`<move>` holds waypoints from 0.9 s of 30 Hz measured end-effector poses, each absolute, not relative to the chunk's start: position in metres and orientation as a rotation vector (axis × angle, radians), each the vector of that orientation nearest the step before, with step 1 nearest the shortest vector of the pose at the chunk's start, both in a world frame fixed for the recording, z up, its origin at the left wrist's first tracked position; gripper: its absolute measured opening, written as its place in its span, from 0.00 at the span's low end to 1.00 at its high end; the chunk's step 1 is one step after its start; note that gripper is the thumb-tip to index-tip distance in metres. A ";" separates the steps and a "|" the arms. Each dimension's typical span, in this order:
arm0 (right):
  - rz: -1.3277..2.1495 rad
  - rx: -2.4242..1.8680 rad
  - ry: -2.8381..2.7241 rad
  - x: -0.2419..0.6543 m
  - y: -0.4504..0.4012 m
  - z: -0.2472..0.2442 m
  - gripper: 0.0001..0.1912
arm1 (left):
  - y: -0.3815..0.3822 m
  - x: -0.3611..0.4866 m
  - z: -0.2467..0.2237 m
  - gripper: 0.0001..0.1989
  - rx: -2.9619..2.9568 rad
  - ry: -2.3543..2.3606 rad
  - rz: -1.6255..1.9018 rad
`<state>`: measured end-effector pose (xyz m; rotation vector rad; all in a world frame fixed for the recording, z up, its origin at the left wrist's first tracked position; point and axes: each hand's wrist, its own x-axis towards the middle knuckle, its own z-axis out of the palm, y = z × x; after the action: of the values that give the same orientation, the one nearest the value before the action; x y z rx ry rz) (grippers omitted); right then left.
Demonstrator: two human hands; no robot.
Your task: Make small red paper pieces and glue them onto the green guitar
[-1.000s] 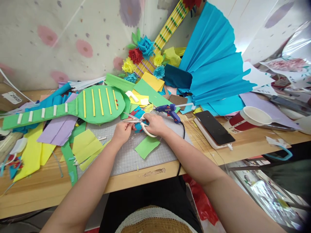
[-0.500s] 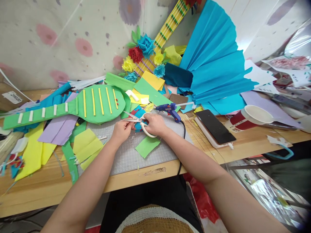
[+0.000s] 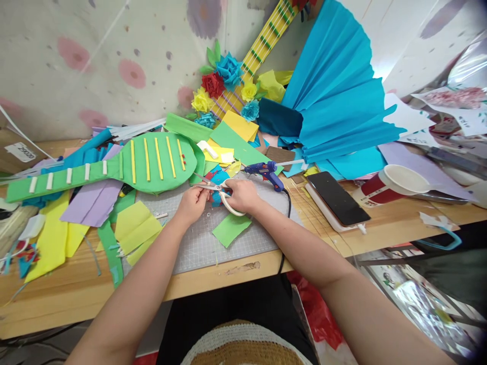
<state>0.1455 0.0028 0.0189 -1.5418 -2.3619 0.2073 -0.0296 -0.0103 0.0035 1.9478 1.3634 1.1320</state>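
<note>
White-handled scissors (image 3: 230,204) are in my right hand (image 3: 245,195), its fingers wrapped round the handles and the blades pointing left. My left hand (image 3: 192,204) is closed in a pinch at the blades; what it holds is too small to make out. Blue and red paper scraps (image 3: 218,178) lie just behind the scissors. A light green paper piece (image 3: 232,229) rests on the grey cutting mat (image 3: 198,248) in front of my right hand. Left of my hands lies a green paper instrument shape (image 3: 152,162) with yellow strips.
A blue glue gun (image 3: 268,175) lies right of the scissors, its cord running to the table's front edge. Farther right are a black phone (image 3: 338,197) and a paper cup (image 3: 393,183). Behind stand a yellow paper guitar (image 3: 266,40) with flowers and a blue pleated fan (image 3: 338,86).
The scissor blades look slightly more closed. Both hands have stayed in nearly the same place.
</note>
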 end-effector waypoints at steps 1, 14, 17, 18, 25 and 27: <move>0.214 -1.555 -2.357 0.145 0.003 0.019 0.14 | -0.011 -0.029 0.004 0.12 1.908 1.343 1.160; 0.706 -1.533 -2.137 0.123 -0.005 0.038 0.13 | -0.010 0.012 -0.007 0.40 1.243 0.868 1.320; 0.830 -1.526 -2.031 0.118 -0.001 0.037 0.14 | -0.012 0.016 -0.004 0.42 1.265 0.869 1.341; 0.852 -1.527 -1.997 0.117 0.001 0.035 0.14 | -0.013 0.017 -0.003 0.42 1.276 0.881 1.337; 0.856 -1.428 -1.971 0.115 0.008 0.023 0.14 | -0.013 0.028 -0.004 0.27 1.270 1.054 1.436; 0.832 -1.433 -1.989 0.115 0.008 0.024 0.14 | -0.012 0.030 -0.003 0.25 1.266 1.068 1.452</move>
<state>0.1151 0.0080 0.0243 -1.4332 -1.9889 0.8321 0.0297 -0.0125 -0.0033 1.2660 1.0681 1.4517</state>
